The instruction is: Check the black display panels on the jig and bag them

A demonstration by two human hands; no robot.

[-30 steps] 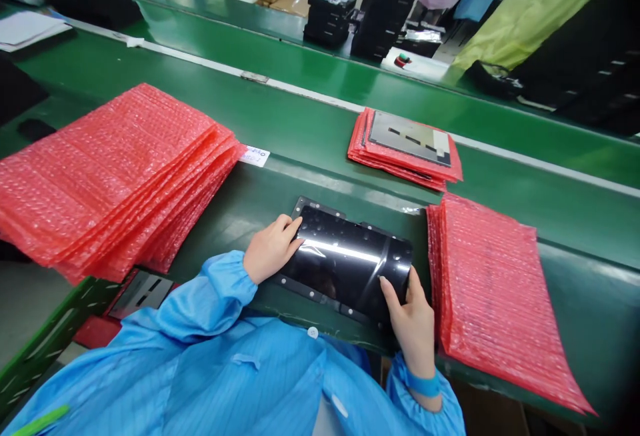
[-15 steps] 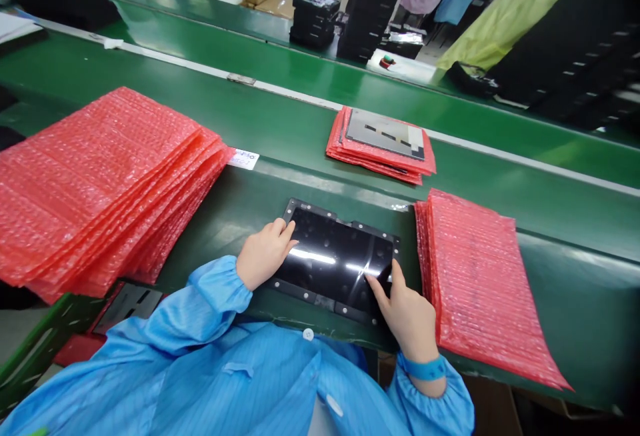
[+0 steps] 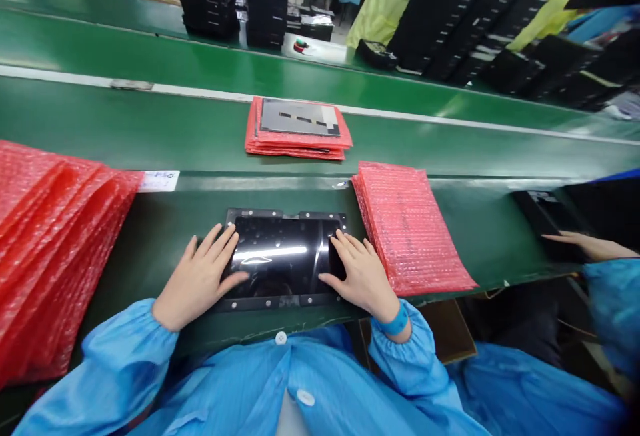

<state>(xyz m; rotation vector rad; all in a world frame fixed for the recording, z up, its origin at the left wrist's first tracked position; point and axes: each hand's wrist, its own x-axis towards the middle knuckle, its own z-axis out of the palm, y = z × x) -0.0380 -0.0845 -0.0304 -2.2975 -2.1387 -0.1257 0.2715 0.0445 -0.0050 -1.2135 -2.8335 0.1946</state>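
Neither grip pinches anything: both hands lie open and palm down on the panel. The left-hand grip (image 3: 197, 279) fans its fingers over the panel's left end, and the right-hand grip (image 3: 363, 276) spreads over the right end, with its thumb angled in across the surface. Placed like this, they appear to steady the piece by its broad face rather than hold it by an edge, perhaps to spread the pressure on such a glossy surface.

The black display panel (image 3: 283, 256) lies flat on the green conveyor counter (image 3: 150, 123), close to the near edge and directly before the person, with a dark, screw-studded frame along its top and bottom. A blue wrist strap (image 3: 395, 323) and blue striped smock (image 3: 125, 336) suggest care against static.

Just right of the panel sits a stack of red bubble bags (image 3: 410, 226), and a larger heap of red bubble bags (image 3: 50, 236) lies to the left, both within easy reach. Farther across the counter, a grey-backed panel (image 3: 297, 126) rests on more red bags. At the right, a co-worker's hand (image 3: 585, 245) extends over a separate black panel (image 3: 540, 213).
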